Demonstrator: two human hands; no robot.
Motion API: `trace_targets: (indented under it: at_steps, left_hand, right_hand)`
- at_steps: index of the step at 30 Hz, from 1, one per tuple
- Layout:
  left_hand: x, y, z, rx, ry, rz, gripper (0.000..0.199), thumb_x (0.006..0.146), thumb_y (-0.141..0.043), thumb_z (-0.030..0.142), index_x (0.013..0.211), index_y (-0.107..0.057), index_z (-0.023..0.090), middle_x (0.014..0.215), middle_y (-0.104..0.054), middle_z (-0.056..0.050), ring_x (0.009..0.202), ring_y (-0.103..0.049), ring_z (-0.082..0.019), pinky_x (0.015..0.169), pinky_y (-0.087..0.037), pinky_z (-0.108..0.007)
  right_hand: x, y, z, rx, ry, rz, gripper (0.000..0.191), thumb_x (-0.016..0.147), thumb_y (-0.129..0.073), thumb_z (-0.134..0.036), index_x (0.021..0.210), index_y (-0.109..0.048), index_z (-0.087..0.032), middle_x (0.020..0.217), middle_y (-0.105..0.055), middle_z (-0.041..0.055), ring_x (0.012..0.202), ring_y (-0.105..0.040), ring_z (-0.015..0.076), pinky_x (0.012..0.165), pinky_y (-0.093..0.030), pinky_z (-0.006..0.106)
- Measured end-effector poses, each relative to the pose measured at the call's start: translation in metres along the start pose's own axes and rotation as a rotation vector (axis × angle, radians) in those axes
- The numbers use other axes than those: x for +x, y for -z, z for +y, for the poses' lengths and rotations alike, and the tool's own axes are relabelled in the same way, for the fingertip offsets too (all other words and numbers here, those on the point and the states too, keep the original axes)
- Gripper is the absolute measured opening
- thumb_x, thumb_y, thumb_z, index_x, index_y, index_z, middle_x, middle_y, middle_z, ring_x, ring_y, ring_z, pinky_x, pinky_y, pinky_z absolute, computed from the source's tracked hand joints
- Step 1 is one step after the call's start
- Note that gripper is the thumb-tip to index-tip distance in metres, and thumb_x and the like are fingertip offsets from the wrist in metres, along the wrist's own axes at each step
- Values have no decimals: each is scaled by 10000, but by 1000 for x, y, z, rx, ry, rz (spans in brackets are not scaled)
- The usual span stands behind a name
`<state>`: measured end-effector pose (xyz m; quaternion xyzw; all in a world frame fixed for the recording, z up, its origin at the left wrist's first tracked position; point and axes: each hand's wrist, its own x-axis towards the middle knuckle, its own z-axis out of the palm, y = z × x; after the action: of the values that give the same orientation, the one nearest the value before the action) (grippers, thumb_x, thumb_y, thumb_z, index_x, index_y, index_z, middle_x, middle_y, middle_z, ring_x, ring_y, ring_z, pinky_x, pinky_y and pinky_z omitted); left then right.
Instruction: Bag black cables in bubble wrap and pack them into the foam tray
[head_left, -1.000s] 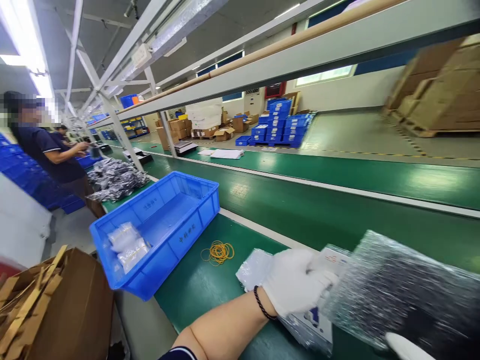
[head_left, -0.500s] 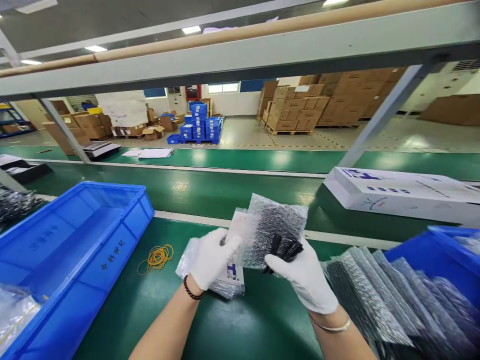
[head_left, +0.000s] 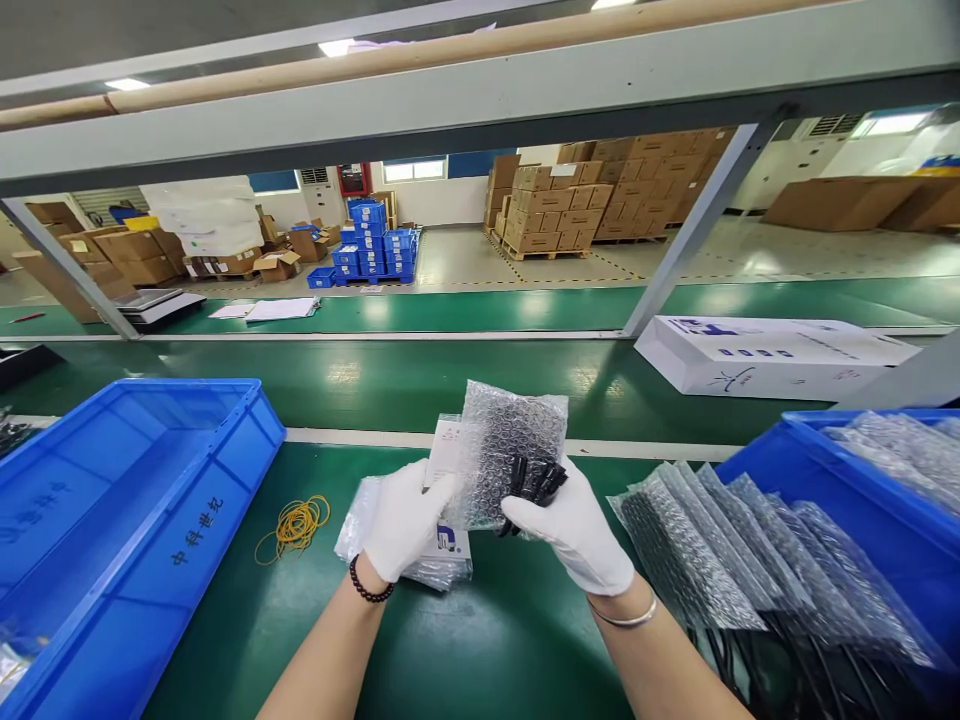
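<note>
White gloves cover both hands. My left hand (head_left: 405, 515) is closed on a flat white printed booklet (head_left: 445, 445), whose top sticks up past the fingers. My right hand (head_left: 574, 530) grips a bubble-wrap pouch (head_left: 514, 435) together with a folded black cable (head_left: 536, 482) at its lower right corner. The pouch looks dark inside; what it contains I cannot make out. Its left edge overlaps the booklet, close to my left fingertips. Under my left hand, clear plastic packets (head_left: 442, 572) with white printed paper lie on the green work surface (head_left: 480, 650).
A long blue bin (head_left: 225, 480) stands at the left, with yellow rubber bands (head_left: 298, 525) beside it. At the right, several bubble-wrap pouches (head_left: 690, 550) with black cables lean against another blue bin (head_left: 795, 440). A white printed box (head_left: 772, 355) lies behind. A metal beam (head_left: 450, 110) crosses overhead.
The head view has turned a little to the right, so the scene sits further left. Both hands keep their holds, with the pouch and booklet still side by side.
</note>
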<state>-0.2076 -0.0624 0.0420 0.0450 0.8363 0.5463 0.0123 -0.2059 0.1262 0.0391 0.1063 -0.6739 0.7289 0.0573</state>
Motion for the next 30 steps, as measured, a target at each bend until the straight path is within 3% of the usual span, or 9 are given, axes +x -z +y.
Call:
trace_targets:
  at_steps: [10, 17, 22, 26, 30]
  left_hand:
    - [-3, 2, 5, 59, 17, 5, 305, 885, -563, 435, 709, -637, 196, 672, -597, 15, 674, -496, -154, 643, -409, -239]
    - [-1, -3, -1, -31, 29, 14, 377, 869, -567, 488, 649, -566, 181, 600, -512, 30, 597, -433, -125, 590, -374, -230]
    - [-1, -2, 0, -28, 25, 37, 402, 876, -550, 466, 603, -463, 183, 591, -497, 37, 600, -448, -114, 583, -352, -223]
    - [0, 3, -3, -77, -56, 54, 281, 871, -579, 461, 799, -613, 191, 787, -648, 11, 740, -565, -149, 681, -420, -241]
    - [-1, 6, -7, -139, -124, 86, 324, 883, -587, 486, 998, -644, 188, 970, -685, -25, 873, -607, -181, 785, -451, -267]
  right_hand:
    - [0, 1, -2, -55, 9, 32, 634, 633, -857, -469, 1141, -609, -182, 1151, -685, 122, 1081, -634, 332, 893, -567, 444]
    - [0, 4, 4, -54, -15, 52, 660, 628, -860, -472, 1156, -594, -179, 943, -711, 90, 843, -664, 278, 702, -587, 385]
    - [-1, 7, 4, -56, 34, 76, 573, 636, -865, -427, 1082, -601, -183, 1067, -701, 106, 983, -656, 298, 833, -578, 406]
    - [-1, 8, 2, -66, 26, 93, 663, 630, -867, -454, 1170, -594, -184, 1112, -696, 120, 1063, -638, 334, 898, -562, 460]
    - [-1, 6, 3, -54, 19, 28, 697, 621, -868, -469, 1200, -593, -195, 1136, -691, 126, 1113, -619, 359, 926, -552, 490]
